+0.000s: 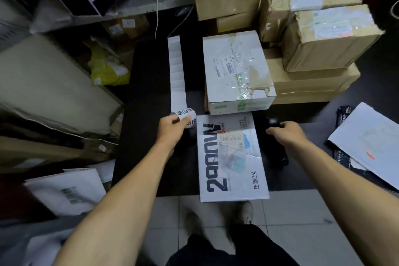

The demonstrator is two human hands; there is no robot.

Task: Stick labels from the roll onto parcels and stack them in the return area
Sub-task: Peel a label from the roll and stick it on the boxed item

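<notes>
My left hand (172,128) grips the label roll (187,117), a small white roll with black printed characters. Its long white backing strip (176,71) trails away from me across the black table (149,97). Just right of the roll lies a flat white parcel (231,157) with large dark lettering and an old shipping label. Beyond it stands a white box (237,71) patched with tape. My right hand (285,133) reaches over a black object (273,124) at the parcel's right; whether its fingers hold it is unclear.
Brown cardboard boxes (313,34) are stacked at the back right. White mailers (367,142) lie to the right, another white bag (64,190) at the lower left. Shelving (64,2) with packages fills the left. My feet stand on pale floor tiles (302,222).
</notes>
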